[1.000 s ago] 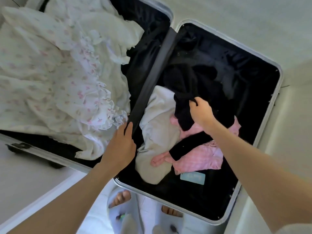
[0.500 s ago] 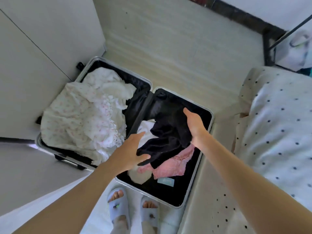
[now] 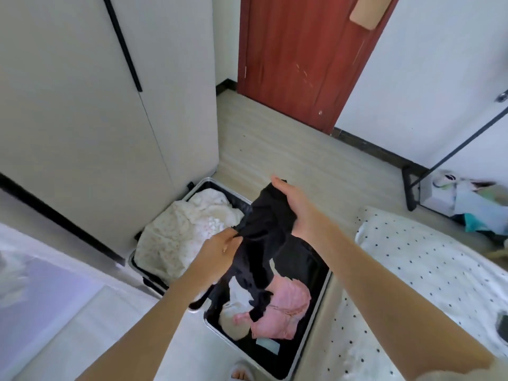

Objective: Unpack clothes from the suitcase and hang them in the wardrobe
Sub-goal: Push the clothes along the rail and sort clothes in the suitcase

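Above the open suitcase on the floor, you have the black garment lifted clear of the right-hand compartment, with only its lower end trailing down over the pink garment and the pale one that lie packed there. Your right hand holds the top of the black cloth, fingers curled round a bunched fold; your left hand pinches it lower down at its left side. Both grasps look firm, so nothing needs regripping yet.

To do this step well, lift a little higher before you turn away, so the hanging tail comes free of the pink garment rather than dragging it over the suitcase's rim. Then find the shoulders or waistband: as it hangs, the cloth is twisted into a rope, and I judge you will need to shake it out once and slide your hands apart along its top edge to see which way up it is.

The wardrobe stands just beyond the suitcase's far left corner, its doors closed, and no hanger is in view. You will likely need a free hand for the door, so gather the garment over your right forearm first instead of letting it drop to the floor.

The floral white garment fills the left compartment, untouched. Step round the suitcase's near edge, where your toes stand close to it.
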The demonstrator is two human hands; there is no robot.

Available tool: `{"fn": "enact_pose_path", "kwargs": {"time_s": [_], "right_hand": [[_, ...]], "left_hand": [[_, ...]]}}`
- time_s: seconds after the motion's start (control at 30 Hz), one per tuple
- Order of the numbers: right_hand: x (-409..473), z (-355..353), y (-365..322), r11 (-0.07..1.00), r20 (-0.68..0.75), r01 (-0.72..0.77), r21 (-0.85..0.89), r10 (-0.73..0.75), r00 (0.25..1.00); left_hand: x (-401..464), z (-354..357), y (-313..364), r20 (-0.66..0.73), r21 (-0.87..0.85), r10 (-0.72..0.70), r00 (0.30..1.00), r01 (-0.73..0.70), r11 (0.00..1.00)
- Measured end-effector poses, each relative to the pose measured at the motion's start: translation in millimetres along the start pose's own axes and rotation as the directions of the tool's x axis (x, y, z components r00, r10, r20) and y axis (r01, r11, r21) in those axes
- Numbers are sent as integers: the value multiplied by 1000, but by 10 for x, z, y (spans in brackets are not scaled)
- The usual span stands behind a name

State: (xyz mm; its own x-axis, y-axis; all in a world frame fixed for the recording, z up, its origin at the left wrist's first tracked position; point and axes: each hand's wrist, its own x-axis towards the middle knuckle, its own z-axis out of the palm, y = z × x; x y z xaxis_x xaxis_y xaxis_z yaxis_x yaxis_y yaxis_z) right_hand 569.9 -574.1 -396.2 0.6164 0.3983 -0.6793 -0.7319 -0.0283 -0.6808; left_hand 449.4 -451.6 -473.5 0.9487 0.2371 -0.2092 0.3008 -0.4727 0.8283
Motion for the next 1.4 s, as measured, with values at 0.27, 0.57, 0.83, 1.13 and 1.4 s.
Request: {"fn": "enact_pose_path", "kwargs": {"time_s": [0.27, 0.57, 0.83, 1.13, 1.4], "right_hand": [[-1015, 901, 27, 808, 236, 106, -580, 43, 971], [-2188, 2497, 692, 321, 451, 358, -877, 289, 844], [-2551, 3820, 1175, -223, 669, 648, -729, -32, 742], [-2326, 5064, 1026, -358, 742, 650, -671, -328, 585], [-2052, 5997, 868, 182, 672, 678, -713, -98, 734]], "left_hand": [[-1157, -1270, 283, -170, -124, -79, 982, 58, 991], [-2977, -2779, 57, -109, 278, -91, 990, 118, 953], [-4099, -3874, -386, -518, 293, -74, 852, 257, 921], [-4940, -4916, -823, -860, 26, -295, 417, 612, 791], [-5009, -5651, -1154, -709, -616, -633, 309, 164, 770]]}}
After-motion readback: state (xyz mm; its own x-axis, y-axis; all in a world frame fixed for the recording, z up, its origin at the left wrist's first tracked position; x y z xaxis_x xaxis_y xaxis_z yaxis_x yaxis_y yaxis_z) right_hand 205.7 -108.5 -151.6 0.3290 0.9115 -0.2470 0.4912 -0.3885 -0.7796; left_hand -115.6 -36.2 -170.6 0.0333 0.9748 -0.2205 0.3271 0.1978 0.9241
